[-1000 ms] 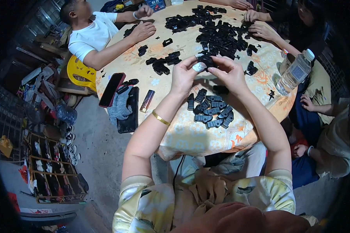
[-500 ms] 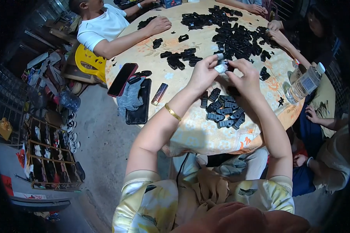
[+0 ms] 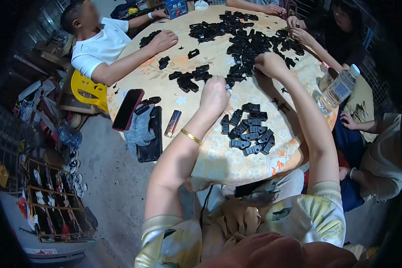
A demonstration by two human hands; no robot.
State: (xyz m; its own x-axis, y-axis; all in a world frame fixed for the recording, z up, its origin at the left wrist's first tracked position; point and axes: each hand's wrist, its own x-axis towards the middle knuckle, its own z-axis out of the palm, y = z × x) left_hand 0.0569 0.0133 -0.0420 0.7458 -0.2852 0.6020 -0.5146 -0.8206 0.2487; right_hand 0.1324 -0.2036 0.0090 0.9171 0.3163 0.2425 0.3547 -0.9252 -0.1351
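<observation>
Now bottle capped; hands among black clips.

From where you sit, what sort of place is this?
Probably an informal home or backyard workshop: several people sit round a cloth-covered round table heaped with small black plastic parts, with a shoe rack on the bare concrete floor.

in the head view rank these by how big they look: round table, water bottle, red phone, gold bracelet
1. round table, by far the largest
2. water bottle and red phone: look about alike, not ranked
3. gold bracelet on the left wrist, smallest
</observation>
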